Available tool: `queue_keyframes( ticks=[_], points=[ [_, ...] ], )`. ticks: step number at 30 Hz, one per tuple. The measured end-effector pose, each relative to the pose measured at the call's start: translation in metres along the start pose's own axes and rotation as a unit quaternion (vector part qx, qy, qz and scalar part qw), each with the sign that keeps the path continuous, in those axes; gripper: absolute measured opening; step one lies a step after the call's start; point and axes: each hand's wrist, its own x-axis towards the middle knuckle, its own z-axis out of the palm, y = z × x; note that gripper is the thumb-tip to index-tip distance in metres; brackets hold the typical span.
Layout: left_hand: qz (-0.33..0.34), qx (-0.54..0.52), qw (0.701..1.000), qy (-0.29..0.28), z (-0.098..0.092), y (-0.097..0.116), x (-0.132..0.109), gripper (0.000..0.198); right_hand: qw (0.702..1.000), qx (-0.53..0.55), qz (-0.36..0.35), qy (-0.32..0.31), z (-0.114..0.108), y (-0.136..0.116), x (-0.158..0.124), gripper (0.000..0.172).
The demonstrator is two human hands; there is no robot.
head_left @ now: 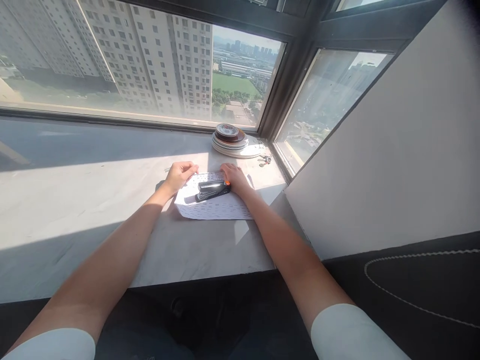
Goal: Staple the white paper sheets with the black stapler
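Printed paper [213,212] – probably light, limp and easily creased, best held by its edges – lies on the pale sill [93,200] under a black stapler [212,187], which obstructs it. The left hand [179,176] pinches its far left corner; the right hand [235,177] curls at its far right, grip unclear. Stacked plates [229,141] and keys [266,160] lie beyond.

On the sunlit worktop [75,210], a stapler [212,190] lies on printed paper [210,212]. The left hand [179,177] is at the paper's far left corner; the right hand [237,180] covers its far right side, seemingly touching the stapler's orange end. Stacked plates [229,142] stand near the window [240,82], keys [265,160] just beside.
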Motion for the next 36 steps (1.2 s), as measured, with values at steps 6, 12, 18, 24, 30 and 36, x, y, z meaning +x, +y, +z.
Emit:
queue_keyframes(
  ticks=[6, 12, 18, 24, 30, 36],
  points=[
    [-0.056, 0.068, 0.996, -0.014, -0.001, -0.004, 0.001, 0.018, 0.999, -0.032, -0.01, 0.012, 0.001, -0.005, 0.01, 0.029],
    [-0.001, 0.177, 0.984, 0.009, -0.008, -0.01, -0.001, 0.028, 1.0, -0.005, -0.017, 0.026, -0.002, -0.003, 0.012, 0.027],
    [0.045, 0.381, 0.923, -0.013, -0.008, -0.014, -0.003, 0.033, 0.977, 0.13, 0.03, 0.164, -0.021, -0.017, 0.001, 0.038],
    [0.026, 0.395, 0.918, -0.016, -0.002, -0.007, -0.006, 0.033, 0.984, 0.087, -0.157, 0.004, -0.038, -0.06, -0.034, 0.037],
    [0.035, 0.335, 0.942, 0.003, 0.0, -0.008, -0.006, 0.034, 0.982, -0.006, -0.187, -0.025, -0.036, -0.063, -0.047, 0.036],
    [-0.079, 0.552, 0.826, -0.083, 0.007, 0.005, -0.007, 0.027, 0.996, 0.006, -0.061, 0.071, -0.075, -0.018, -0.052, 0.029]
  ],
)
